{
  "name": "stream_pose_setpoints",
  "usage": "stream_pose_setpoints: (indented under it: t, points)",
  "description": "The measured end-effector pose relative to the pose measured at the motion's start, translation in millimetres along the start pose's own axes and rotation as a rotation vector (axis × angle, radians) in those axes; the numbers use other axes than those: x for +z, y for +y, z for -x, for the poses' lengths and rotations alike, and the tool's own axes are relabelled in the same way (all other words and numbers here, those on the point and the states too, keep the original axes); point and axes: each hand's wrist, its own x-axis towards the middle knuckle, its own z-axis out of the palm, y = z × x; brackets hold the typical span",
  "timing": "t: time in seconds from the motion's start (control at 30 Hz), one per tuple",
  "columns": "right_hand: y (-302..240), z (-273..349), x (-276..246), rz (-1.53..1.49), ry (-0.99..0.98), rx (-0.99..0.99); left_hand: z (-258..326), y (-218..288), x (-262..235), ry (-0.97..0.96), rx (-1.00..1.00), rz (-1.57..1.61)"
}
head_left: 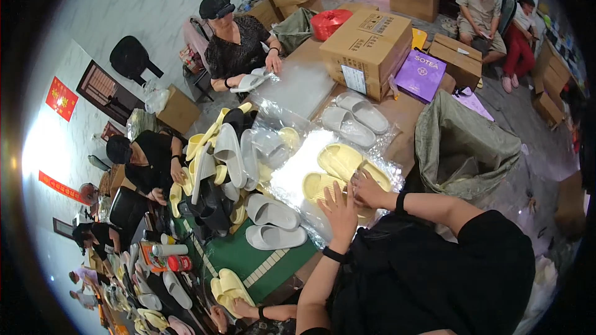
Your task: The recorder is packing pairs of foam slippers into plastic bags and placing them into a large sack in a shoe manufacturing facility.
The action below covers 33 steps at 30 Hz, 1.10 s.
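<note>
A pair of pale yellow slippers (341, 160) lies on clear plastic in front of me, one slipper beside the other. My left hand (340, 214) rests over the nearer slipper, its fingers stretched out and apart. Right beside it, my right hand (371, 190) is closed with bent fingers at the slippers' near edge. What those fingers pinch is hidden. Shiny clear plastic bags (298, 164) spread under and around the pair. Just beyond, grey slippers (355, 118) lie in clear plastic. Another grey pair (273, 220) sits on the green surface to the left.
A heap of yellow, grey and black slippers (226, 155) covers the table's left part. Across stands a cardboard box (367, 49), near a purple box (421, 75). An open woven sack (465, 149) stands at right. Co-workers handle slippers, one (239, 46) opposite, others along the left.
</note>
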Motion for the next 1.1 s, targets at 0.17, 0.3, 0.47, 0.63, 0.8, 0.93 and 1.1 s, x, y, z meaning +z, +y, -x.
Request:
stream_pose_setpoints:
  t: [0.17,0.3,0.47,0.63,0.8,0.93,1.1]
  points:
    - [-7.9,-3.2,-8.0,0.039,-0.046,0.063,1.5,-2.8,-3.3,0.051,-0.024,-0.144]
    - [-5.7,1.9,2.3,0.202,0.181,-0.024,0.6,-3.4,-8.0,0.077,-0.017,-0.162]
    - [2.8,9.1,10.3,0.045,0.278,-0.131,-6.4,-5.8,-10.9,0.227,0.021,-0.160]
    - [-3.7,9.8,-4.9,0.032,0.304,-0.217,-11.1,-8.6,-21.7,0.229,0.069,-0.098]
    - [-6.2,7.8,-8.3,0.038,0.415,-0.241,-13.9,-9.1,-27.1,0.235,0.113,-0.128]
    - [-5.8,8.1,-10.0,0.026,0.399,-0.204,-15.0,-7.6,-32.1,0.233,0.130,-0.078]
    - [-3.4,0.7,-12.4,-0.313,0.389,-0.120,-13.8,-3.2,-36.7,0.236,0.168,-0.057]
